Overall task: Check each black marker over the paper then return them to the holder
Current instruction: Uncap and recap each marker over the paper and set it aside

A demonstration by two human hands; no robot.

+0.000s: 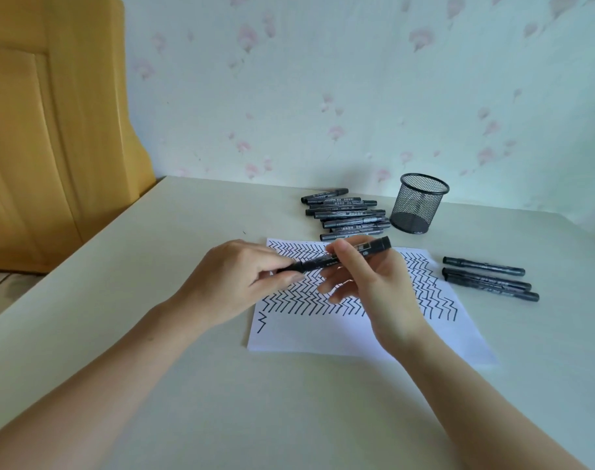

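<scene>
Both hands pinch one black plastic marker (337,261) above the zigzag-covered white paper (323,330): left fingers (289,276) on the tip end, right fingers (340,252) on the barrel. Risk: cap slips, ink hits skin.

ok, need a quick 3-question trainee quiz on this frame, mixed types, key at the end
1. True or false: the mesh holder already has markers standing in it.
2. Multiple choice: the marker in hand is gripped by A) the left hand only, B) the right hand only, C) both hands.
3. Fill in: right of the paper lie ___ separate markers.

Key
1. False: the holder looks empty; the pile of markers lies on the table beside it.
2. C: the left hand pinches one end, and the right hand holds the barrel.
3. Three.
</scene>
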